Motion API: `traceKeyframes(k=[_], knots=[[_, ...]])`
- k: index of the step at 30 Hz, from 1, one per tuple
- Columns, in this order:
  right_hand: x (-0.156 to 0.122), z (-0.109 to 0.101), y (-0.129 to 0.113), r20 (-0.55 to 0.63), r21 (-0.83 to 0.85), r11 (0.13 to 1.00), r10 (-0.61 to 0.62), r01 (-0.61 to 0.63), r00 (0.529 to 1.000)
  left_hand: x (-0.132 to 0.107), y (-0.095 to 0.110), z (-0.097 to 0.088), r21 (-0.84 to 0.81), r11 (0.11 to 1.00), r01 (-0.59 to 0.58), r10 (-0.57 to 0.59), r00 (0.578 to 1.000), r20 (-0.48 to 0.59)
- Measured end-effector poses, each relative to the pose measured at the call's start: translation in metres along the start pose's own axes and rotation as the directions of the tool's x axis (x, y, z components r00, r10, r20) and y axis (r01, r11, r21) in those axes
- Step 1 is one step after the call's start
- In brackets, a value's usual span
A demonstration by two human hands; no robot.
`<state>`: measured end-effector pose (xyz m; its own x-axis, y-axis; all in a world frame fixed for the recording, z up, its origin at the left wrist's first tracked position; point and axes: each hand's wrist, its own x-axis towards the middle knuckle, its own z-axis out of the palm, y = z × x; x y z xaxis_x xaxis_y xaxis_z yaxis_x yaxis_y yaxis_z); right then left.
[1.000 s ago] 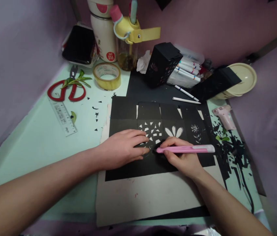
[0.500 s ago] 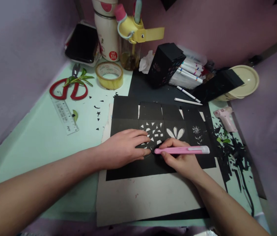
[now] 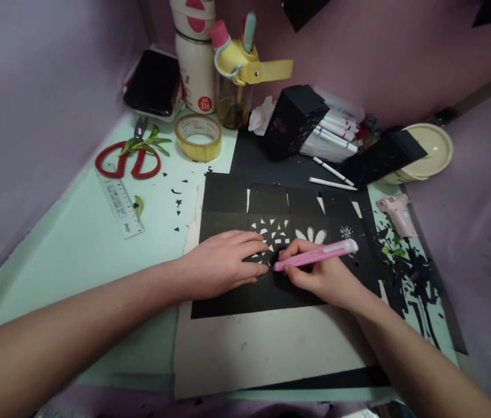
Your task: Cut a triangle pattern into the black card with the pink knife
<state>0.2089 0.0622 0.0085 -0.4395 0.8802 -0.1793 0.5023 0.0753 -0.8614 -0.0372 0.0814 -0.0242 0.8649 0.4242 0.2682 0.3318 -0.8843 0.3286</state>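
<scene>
A sheet of black card with folds, cut-out shapes and a petal design lies on a pale board. Pressed flat on its left part is my left hand, fingers stretched out beside the small cut-outs. My right hand grips a pink craft knife between thumb and fingers. The knife's tip meets the card just right of my left fingertips; its blade is too small to make out. Part of the petal design is hidden behind the right hand and knife.
Red-handled scissors, a clear ruler and a tape roll lie at left. Bottles, a black paper box and white markers stand behind. At right are a pink glue gun and black scraps.
The pink knife's rear end has tilted up and away, while its tip stays near the same spot on the card. My left hand stays on the card. The view has shifted slightly.
</scene>
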Motion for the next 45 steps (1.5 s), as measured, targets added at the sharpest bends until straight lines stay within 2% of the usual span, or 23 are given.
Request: traceKeyframes(k=[4, 17, 37, 45], knots=[[0.010, -0.007, 0.001, 0.073, -0.020, 1.000, -0.004, 0.005, 0.997, 0.000, 0.000, 0.001, -0.011, 1.000, -0.001, 0.001, 1.000, -0.013], [0.009, -0.003, 0.016, 0.015, 0.056, 0.998, -0.027, 0.026, 1.000, 0.000, 0.001, 0.000, -0.073, 0.997, 0.034, -0.035, 0.999, -0.013], [0.011, -0.002, 0.014, -0.076, 0.107, 0.994, -0.007, 0.015, 0.997, 0.000, 0.000, 0.001, -0.023, 1.000, -0.002, 0.002, 1.000, 0.000], [0.008, -0.002, 0.016, -0.051, 0.119, 0.993, 0.007, -0.001, 0.999, 0.001, 0.000, -0.001, -0.018, 1.000, 0.001, -0.001, 1.000, 0.020]])
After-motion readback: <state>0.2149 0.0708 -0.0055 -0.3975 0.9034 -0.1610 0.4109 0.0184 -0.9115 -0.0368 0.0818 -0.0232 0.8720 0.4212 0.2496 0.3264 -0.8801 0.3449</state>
